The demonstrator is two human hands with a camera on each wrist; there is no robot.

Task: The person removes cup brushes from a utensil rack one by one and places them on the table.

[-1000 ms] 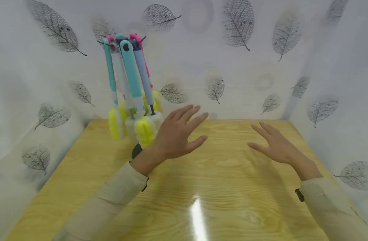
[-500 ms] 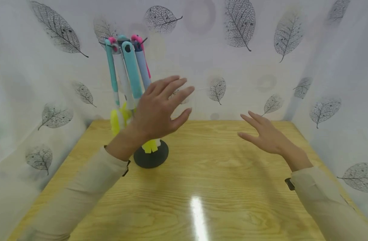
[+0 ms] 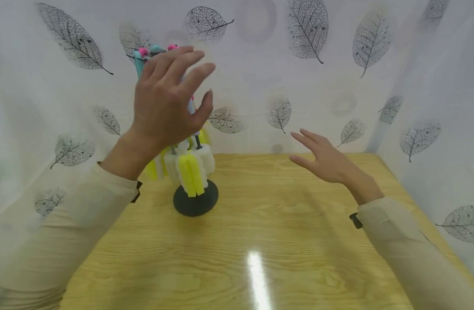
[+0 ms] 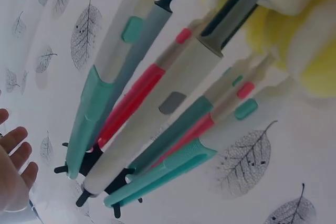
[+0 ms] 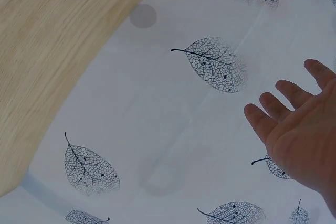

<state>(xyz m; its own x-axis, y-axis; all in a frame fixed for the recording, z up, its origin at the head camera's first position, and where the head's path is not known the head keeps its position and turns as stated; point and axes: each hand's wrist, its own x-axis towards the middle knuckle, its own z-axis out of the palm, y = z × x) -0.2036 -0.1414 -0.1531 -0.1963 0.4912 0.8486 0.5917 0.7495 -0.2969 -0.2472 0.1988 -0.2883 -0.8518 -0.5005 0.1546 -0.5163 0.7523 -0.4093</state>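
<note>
Several sponge-headed brushes hang by their handles from a stand on the left. Its round black base (image 3: 195, 203) rests on the table, under the yellow and white sponge heads (image 3: 191, 174). My left hand (image 3: 165, 101) is raised at the upper part of the stand with fingers loosely bent, hiding most of the handles in the head view. In the left wrist view, a white handle (image 4: 157, 116) hangs among teal, pink and grey-blue ones from black hooks (image 4: 83, 198), and the hand shows apart from them. My right hand (image 3: 324, 159) hovers over the table, fingers extended, holding nothing.
The wooden table (image 3: 283, 232) carries a bright light reflection near its front. White cloth walls with leaf prints (image 3: 307, 32) close off the back and both sides.
My left hand has moved up and left, from beside the sponge heads to the handles' upper part, uncovering the black base. My right hand has moved left and slightly up.
</note>
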